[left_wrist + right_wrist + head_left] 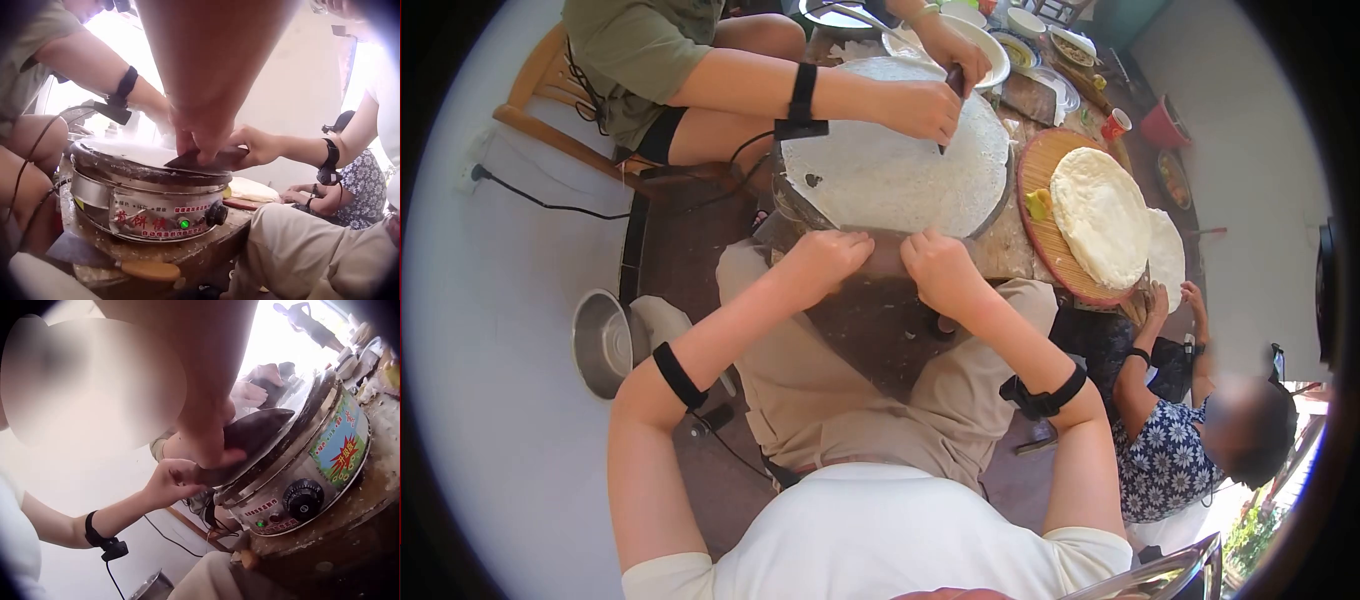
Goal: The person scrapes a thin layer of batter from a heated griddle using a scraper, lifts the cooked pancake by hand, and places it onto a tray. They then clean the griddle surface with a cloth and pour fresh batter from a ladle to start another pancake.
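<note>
One dark blade (259,431), two grips
Left hand (830,266) and right hand (945,272) pinch it beside the griddle (147,219), on which a pale sheet (880,190) lies.

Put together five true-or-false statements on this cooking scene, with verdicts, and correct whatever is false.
1. The left hand and right hand both grip a dark flat blade. True.
2. The griddle has no light lit. False: its green light glows.
3. A wooden-handled scraper lies beside the griddle. True.
4. In the head view, no food lies right of the griddle. False: a thick pale round rests on a woven tray there.
5. A metal bowl shows at the head view's left. True.
</note>
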### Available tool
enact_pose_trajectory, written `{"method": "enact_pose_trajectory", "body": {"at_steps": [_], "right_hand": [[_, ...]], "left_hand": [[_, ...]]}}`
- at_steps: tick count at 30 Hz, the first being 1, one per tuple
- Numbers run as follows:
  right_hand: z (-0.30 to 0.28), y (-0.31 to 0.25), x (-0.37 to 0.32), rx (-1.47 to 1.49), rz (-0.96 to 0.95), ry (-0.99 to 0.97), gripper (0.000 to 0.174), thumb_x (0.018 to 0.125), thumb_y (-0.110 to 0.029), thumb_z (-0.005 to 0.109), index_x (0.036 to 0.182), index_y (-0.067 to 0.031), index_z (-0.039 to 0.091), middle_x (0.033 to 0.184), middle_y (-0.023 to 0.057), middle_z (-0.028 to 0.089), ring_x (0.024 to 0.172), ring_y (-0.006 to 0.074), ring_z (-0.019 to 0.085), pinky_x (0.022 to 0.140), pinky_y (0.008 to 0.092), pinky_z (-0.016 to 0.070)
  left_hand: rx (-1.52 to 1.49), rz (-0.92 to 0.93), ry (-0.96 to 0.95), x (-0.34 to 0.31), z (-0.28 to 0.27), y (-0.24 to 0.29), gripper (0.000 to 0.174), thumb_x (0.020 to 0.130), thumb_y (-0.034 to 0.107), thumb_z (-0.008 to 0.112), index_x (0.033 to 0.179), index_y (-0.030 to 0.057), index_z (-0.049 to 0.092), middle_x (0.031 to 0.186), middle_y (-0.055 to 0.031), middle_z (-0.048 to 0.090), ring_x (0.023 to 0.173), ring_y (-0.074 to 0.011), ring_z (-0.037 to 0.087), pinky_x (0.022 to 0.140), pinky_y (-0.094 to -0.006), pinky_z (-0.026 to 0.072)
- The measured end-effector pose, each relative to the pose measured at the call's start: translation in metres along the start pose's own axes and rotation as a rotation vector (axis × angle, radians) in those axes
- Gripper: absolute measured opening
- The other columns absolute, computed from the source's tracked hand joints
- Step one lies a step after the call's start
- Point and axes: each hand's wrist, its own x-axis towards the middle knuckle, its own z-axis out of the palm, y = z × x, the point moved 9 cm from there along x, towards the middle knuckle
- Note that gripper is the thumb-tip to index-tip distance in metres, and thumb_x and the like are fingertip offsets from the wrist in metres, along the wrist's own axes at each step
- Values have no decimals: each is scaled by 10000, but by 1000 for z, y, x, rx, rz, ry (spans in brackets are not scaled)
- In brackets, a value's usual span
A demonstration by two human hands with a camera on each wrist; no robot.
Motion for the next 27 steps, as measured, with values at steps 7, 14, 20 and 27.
{"method": "enact_pose_trajectory", "body": {"at_steps": [7,14,20,27], "right_hand": [[-54,-13,-22,49,57,248,180,614,-71,585,776,-32,516,747,86,531,748,243,537,626,338,456],[-34,36,-13,55,120,445,202,664,-21,522,861,-38,569,802,86,555,800,263,535,700,356,439],[-35,55,-21,145,99,428,189,640,18,526,815,-49,552,792,92,555,815,285,524,719,366,422],[-25,147,24,203,58,342,265,582,117,517,773,-66,532,779,90,553,826,297,528,718,373,423]], "left_hand": [[-32,-34,121,-12,-28,27,311,686,32,579,992,-25,560,962,-150,621,846,-298,609,730,-356,498],[321,-191,59,18,20,21,220,648,16,568,863,-6,528,753,-93,575,728,-255,612,618,-325,504],[225,-177,84,35,24,39,229,624,-12,603,836,-15,516,739,-104,577,686,-236,624,561,-292,509],[147,-343,73,109,21,-10,145,632,-44,613,734,25,536,667,-128,609,665,-281,642,557,-323,518]]}}
